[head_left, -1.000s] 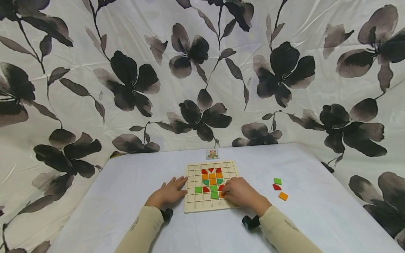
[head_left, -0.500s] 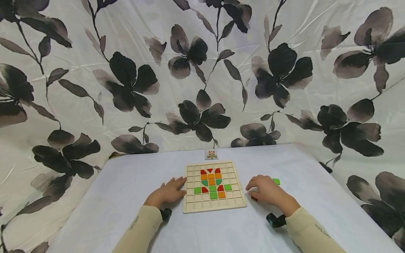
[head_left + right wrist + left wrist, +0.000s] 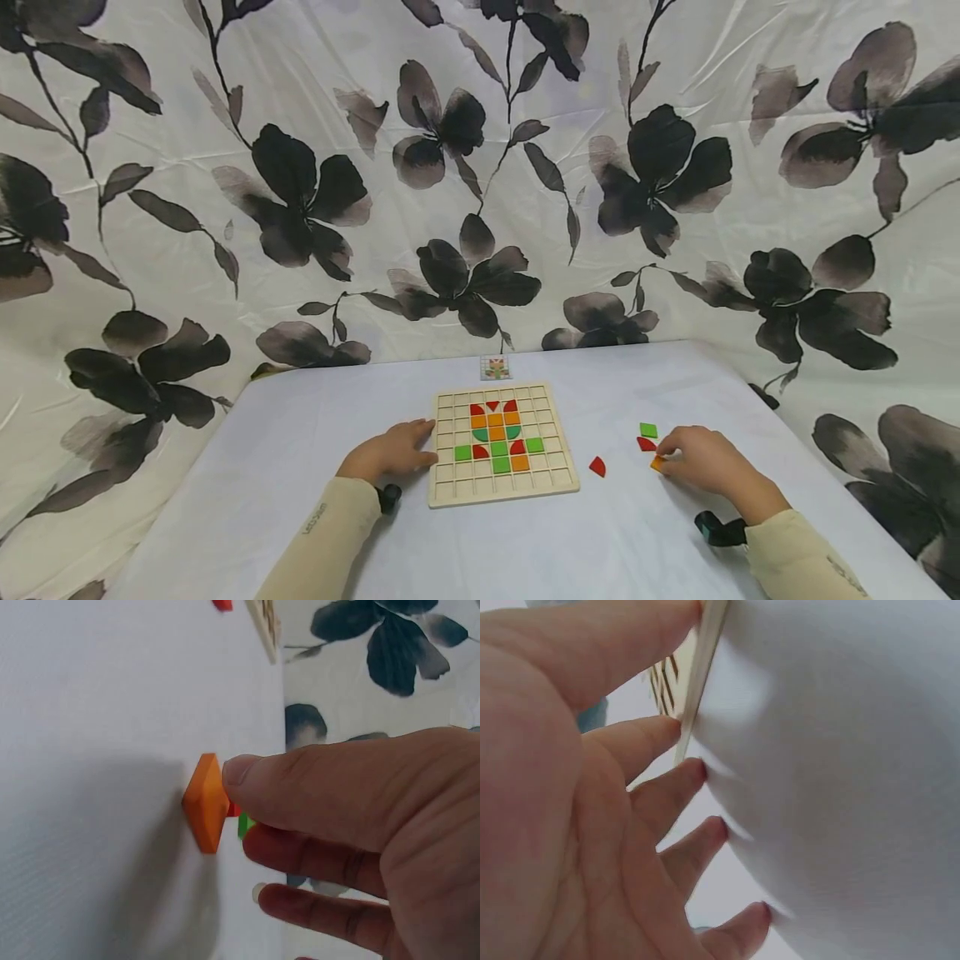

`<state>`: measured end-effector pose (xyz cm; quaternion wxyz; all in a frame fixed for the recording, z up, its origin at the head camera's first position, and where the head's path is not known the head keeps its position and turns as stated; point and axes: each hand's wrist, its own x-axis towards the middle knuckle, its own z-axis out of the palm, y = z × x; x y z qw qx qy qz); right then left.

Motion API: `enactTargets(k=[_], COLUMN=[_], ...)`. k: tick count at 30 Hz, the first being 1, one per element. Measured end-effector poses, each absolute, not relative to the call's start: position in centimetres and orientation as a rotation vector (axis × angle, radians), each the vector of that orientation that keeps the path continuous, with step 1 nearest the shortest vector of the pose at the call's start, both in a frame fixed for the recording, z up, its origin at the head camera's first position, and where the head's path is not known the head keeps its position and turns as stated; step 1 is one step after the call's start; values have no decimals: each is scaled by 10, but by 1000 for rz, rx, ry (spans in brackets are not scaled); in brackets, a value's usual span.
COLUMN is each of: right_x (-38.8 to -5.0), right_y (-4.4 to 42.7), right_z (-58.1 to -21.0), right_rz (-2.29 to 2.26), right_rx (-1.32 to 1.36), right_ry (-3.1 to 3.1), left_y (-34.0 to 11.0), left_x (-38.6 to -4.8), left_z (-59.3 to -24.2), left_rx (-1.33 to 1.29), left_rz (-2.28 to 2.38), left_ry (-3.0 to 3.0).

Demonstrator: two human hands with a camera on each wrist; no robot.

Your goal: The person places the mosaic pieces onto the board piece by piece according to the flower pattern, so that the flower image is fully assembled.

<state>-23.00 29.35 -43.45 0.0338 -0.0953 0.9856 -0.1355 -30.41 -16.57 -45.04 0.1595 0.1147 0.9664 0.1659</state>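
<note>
The pale wooden grid board [image 3: 452,492] lies mid-table, with red, orange, green and teal tiles forming a pattern in its cells. At its left edge rests my left hand [image 3: 390,450]; in the left wrist view the thumb and forefinger touch the board's rim [image 3: 697,682], while the other fingers are spread on the tabletop. Off to the right, my right hand [image 3: 708,462] has its thumb and forefinger at an orange square tile [image 3: 205,802], appearing to pinch it; the forefinger is hidden in the right wrist view. Close by lie a green square tile [image 3: 648,430] and a red quarter-round tile [image 3: 646,444].
Another red quarter-round tile [image 3: 597,467] lies between the board and the right-hand tiles. Behind the board is a small card with a coloured pattern [image 3: 495,367]. A flowered cloth [image 3: 465,208] hangs at the rear edge of the white table [image 3: 315,400].
My right hand has moved off the board, rightward past the red quarter-round tile, to the orange tile. That red tile and a green tile on the board are now uncovered. The left hand stays put.
</note>
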Motion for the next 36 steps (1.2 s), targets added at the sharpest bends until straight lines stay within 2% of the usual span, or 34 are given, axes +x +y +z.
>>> enactTargets(k=[11,20,36], right_x=[-234,-236,-249], right_y=[293,284,212], right_z=[-447,-445,-433], right_rz=[-312,-367,-491], right_rx=[-172,-184,-435], right_ry=[3038,3029,3082], left_y=[-164,-164,-162], left_x=[-307,-306,-309], left_z=[-443,-444,-448], left_rx=[257,255,243], left_rz=[370,435,427], left_ry=[2735,2720,2697])
